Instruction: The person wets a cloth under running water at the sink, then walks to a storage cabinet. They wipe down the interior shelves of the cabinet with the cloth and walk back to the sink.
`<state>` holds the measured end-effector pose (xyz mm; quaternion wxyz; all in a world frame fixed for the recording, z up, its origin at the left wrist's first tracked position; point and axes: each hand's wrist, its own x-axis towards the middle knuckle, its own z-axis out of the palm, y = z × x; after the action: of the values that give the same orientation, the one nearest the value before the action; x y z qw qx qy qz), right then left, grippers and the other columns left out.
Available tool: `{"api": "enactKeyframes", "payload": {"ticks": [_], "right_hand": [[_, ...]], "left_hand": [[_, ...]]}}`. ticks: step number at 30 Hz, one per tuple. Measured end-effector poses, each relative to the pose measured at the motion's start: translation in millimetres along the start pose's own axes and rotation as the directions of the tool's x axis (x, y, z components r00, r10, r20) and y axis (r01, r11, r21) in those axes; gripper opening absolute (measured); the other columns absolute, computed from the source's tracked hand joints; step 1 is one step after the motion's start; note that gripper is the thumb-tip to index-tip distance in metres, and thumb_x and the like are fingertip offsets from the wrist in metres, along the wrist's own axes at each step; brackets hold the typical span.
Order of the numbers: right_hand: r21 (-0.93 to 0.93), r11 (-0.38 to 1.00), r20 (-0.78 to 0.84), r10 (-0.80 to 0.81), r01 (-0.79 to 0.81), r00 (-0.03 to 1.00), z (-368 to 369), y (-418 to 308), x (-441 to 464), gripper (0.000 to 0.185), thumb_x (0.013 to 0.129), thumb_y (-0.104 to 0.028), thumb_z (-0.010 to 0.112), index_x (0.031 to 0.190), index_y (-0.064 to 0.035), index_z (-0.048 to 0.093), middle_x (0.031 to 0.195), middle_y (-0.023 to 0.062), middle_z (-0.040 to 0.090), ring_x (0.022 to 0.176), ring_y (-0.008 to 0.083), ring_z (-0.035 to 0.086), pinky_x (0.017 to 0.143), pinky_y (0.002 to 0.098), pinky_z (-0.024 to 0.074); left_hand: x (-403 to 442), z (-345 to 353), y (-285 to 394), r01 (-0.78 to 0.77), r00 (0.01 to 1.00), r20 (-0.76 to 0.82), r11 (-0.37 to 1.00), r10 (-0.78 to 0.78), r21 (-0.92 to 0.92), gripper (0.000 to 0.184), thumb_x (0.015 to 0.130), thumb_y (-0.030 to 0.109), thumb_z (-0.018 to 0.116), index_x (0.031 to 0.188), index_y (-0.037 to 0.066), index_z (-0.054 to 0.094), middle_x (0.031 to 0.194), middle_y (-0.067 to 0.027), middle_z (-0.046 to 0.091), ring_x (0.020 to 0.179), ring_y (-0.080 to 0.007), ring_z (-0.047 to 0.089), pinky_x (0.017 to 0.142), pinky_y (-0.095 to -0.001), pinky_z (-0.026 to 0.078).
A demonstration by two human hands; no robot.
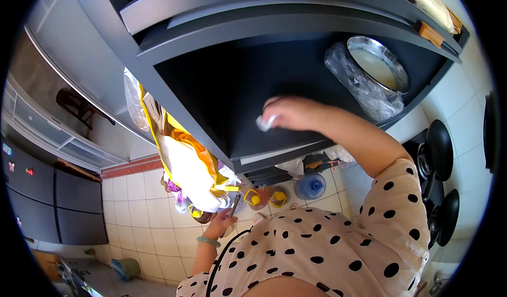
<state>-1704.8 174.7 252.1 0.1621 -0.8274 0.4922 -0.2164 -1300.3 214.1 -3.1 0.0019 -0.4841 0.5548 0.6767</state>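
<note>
My right hand [293,113] reaches over the dark shelf board [248,70] of a grey rack. A crumpled white tissue [265,123] is pinched in its fingers, close to the board. Low beside my body, my left hand [219,226] is closed round a slim dark flat object [235,205], seen nearly edge-on, perhaps a phone. At the right end of the same shelf sits a metal bowl [393,64] with something pale in it. A clear plastic bag [364,91] lies crumpled against the bowl's near side.
Yellow and white bags [182,157] hang at the rack's left side. On the tiled floor below stand yellow-capped oil bottles [256,198] and a blue water jug [310,186]. Black pans [438,144] are at the right, and a dark fridge [53,196] stands far left.
</note>
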Motion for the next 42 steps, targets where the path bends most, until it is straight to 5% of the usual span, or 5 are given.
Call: {"api": "enactKeyframes", "payload": {"ticks": [5, 12, 17, 26, 42], "right_hand": [[-0.245, 0.828, -0.451, 0.363, -0.505, 0.815, -27, 58, -45, 0.014, 0.070, 0.000, 0.057, 0.082, -0.0075, 0.060, 0.088, 0.0137, 0.059, 0.088, 0.0314, 0.056, 0.079, 0.0378, 0.0452], [-0.175, 0.983, -0.258, 0.011, -0.057, 0.966, 29, -37, -33, 0.012, 0.073, -0.003, 0.053, 0.082, -0.0080, 0.058, 0.084, 0.0124, 0.055, 0.086, 0.0302, 0.052, 0.076, 0.0382, 0.0437], [-0.375, 0.857, -0.319, 0.238, -0.353, 0.917, -1, -4, -63, 0.015, 0.071, -0.001, 0.055, 0.084, -0.0075, 0.057, 0.090, 0.0126, 0.056, 0.089, 0.0319, 0.052, 0.079, 0.0397, 0.0436], [-0.501, 0.325, -0.577, 0.566, -0.802, 0.589, -24, 11, -147, 0.019, 0.070, 0.000, 0.049, 0.087, 0.0021, 0.058, 0.094, 0.0189, 0.058, 0.092, 0.0327, 0.055, 0.083, 0.0381, 0.0442], [-0.527, 0.496, -0.467, 0.510, -0.691, 0.722, -20, -1, -146, 0.015, 0.070, 0.000, 0.049, 0.081, -0.0016, 0.059, 0.088, 0.0168, 0.060, 0.090, 0.0319, 0.056, 0.078, 0.0387, 0.0466]], "left_hand": [[-13, 8, 20, 0.009, 1.000, -0.009, 0.999, -0.009, 0.046, 0.075, 0.070, 0.037, 0.067, 0.130, 0.001, 0.039, 0.111, -0.0158, 0.052, 0.101, -0.0228, 0.050, 0.087, -0.0299, 0.038], [0, 14, 1, 0.016, 1.000, 0.023, 1.000, -0.016, 0.007, 0.075, 0.070, 0.035, 0.067, 0.130, 0.001, 0.038, 0.115, -0.0168, 0.050, 0.103, -0.0234, 0.049, 0.088, -0.0305, 0.038], [3, 16, 3, 0.009, 0.998, 0.055, 1.000, -0.009, -0.011, 0.073, 0.070, 0.032, 0.066, 0.130, 0.001, 0.038, 0.116, -0.0169, 0.050, 0.103, -0.0233, 0.049, 0.089, -0.0310, 0.038], [-24, 25, 32, 0.009, 1.000, -0.008, 0.997, -0.009, -0.076, 0.069, 0.072, 0.026, 0.067, 0.128, -0.003, 0.039, 0.109, -0.0142, 0.055, 0.099, -0.0202, 0.051, 0.087, -0.0295, 0.038], [-18, 31, 28, -0.013, 0.999, 0.044, 0.997, 0.017, -0.073, 0.065, 0.074, 0.024, 0.066, 0.126, -0.004, 0.039, 0.106, -0.0119, 0.055, 0.095, -0.0178, 0.050, 0.085, -0.0284, 0.038]]}}
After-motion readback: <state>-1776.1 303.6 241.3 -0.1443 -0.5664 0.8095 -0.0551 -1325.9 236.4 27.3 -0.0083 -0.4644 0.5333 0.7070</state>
